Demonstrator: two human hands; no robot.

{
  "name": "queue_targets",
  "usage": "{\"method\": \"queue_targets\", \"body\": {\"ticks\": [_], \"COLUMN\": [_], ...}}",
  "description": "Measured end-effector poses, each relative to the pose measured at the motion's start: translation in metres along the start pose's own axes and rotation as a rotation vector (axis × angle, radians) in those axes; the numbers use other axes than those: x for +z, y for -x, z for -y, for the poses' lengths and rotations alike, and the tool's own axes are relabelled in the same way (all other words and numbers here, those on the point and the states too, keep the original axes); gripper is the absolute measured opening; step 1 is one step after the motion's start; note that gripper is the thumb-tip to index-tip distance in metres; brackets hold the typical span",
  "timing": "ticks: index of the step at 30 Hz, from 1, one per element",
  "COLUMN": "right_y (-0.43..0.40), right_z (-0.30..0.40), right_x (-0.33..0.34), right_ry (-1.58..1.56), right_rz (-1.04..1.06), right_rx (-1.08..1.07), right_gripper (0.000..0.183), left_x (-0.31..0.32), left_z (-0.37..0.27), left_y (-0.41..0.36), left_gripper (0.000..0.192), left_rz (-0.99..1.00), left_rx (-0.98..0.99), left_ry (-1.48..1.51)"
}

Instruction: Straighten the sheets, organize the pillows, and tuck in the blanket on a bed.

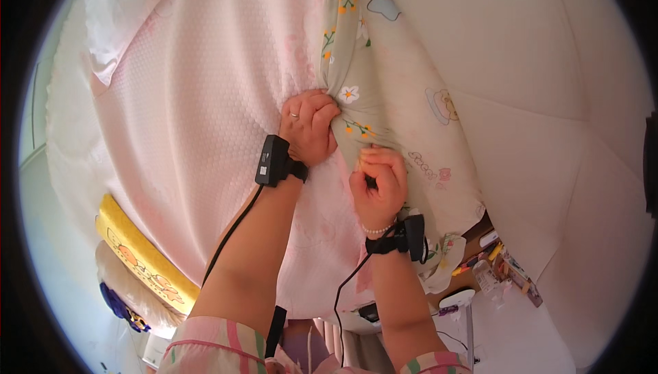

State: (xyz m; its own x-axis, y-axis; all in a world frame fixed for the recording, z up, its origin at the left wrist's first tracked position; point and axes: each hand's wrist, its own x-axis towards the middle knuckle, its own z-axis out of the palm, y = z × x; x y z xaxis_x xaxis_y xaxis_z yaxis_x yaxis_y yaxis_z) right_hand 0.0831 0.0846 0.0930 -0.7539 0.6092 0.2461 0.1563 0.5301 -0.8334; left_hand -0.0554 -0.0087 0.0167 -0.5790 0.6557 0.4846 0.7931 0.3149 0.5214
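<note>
A pink textured bed cover [221,81] spreads across the bed, with folds running away from me. My left hand [310,127], wearing a ring, grips a bunched edge where the pink cover meets a pale green floral fabric [378,94]. To its right and a little nearer to me, my right hand [379,181] is closed on the green floral fabric, its fingers curled. A cream fabric with cartoon prints [432,132] lies beyond the green one on the right. Black devices with cables are strapped to both wrists.
Pale wall-like panels [529,66] rise at the right. A yellow cushion [144,256] and a fluffy item [128,284] lie at lower left. At lower right are a clear plastic container [486,277], pens and a white lamp [457,298]. White fabric [115,19] lies at upper left.
</note>
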Motion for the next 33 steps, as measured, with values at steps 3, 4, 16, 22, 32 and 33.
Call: {"method": "queue_targets", "body": {"ticks": [3,4,16,22,32,33], "right_y": [-0.001,0.0,0.005,0.002,0.0,0.0], "right_z": [-0.012,-0.015,-0.041,-0.046,-0.031,-0.027], "right_x": [0.007,0.008,0.02,0.02,0.02,0.016], "right_ry": [-0.018,-0.011,-0.003,0.021,0.172,0.228], "right_rz": [-0.035,-0.049,-0.205,-0.25,-0.322,-0.347], "right_rx": [-0.03,-0.035,-0.078,-0.129,-0.148,-0.155], "right_gripper": [0.021,0.021,0.02,0.02,0.013,0.013], "left_x": [0.002,0.002,-0.028,-0.07,-0.181,-0.191], "left_z": [0.002,0.001,-0.032,-0.076,-0.132,-0.135], "left_y": [-0.003,-0.002,-0.02,-0.01,0.116,0.127], "left_gripper": [0.035,0.035,0.039,0.046,0.051,0.051], "left_rz": [-0.026,-0.024,0.162,0.305,0.604,0.591], "left_rx": [0.001,-0.001,-0.095,-0.12,-0.235,-0.233], "left_ry": [0.007,-0.005,0.034,0.2,0.003,-0.004]}}
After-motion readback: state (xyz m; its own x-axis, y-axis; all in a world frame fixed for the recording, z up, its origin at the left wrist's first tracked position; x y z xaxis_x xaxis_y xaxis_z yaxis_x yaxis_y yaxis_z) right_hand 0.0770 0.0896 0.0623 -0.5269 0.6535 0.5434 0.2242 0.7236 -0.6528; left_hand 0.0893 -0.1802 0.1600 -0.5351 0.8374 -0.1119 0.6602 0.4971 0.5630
